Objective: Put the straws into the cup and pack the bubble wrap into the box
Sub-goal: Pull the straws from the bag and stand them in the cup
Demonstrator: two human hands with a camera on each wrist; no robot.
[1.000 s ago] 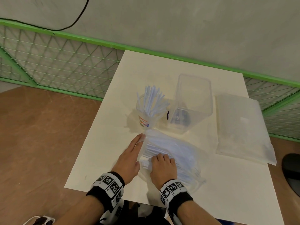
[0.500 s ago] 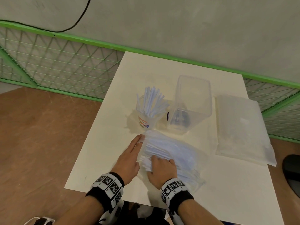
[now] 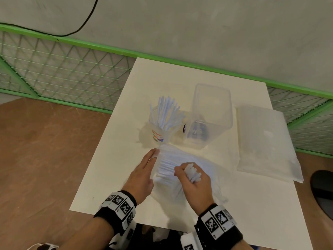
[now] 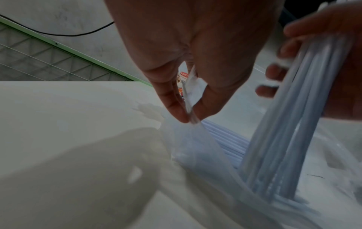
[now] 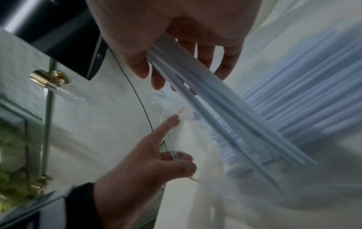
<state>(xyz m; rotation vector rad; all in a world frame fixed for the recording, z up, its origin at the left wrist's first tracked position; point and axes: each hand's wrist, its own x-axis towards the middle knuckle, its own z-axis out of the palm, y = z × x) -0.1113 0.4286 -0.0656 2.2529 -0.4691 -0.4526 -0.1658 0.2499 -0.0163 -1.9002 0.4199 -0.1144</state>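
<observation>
A fresh bundle of pale blue plastic straws (image 3: pixel 193 173) is shown gripped in the right hand (image 3: pixel 195 184), the fingers curled round it and the bundle raised, its lower ends still inside the clear plastic bag of straws (image 3: pixel 203 165); a second earlier the same hand lay knuckles-up on the bag with nothing raised. The mouth of the bag is pinched between thumb and fingertips of the left hand (image 3: pixel 142 175), as before, so the bag is kept in place on the white table (image 3: pixel 115 168). The clear plastic cup with a printed label (image 3: pixel 158 136), just beyond the bag, already holds straws. The folded bubble wrap (image 3: pixel 266 141) lies untouched to the right of the empty clear plastic box (image 3: pixel 210 116). Judged from this, the straw step is under way and the packing step not yet begun.
</observation>
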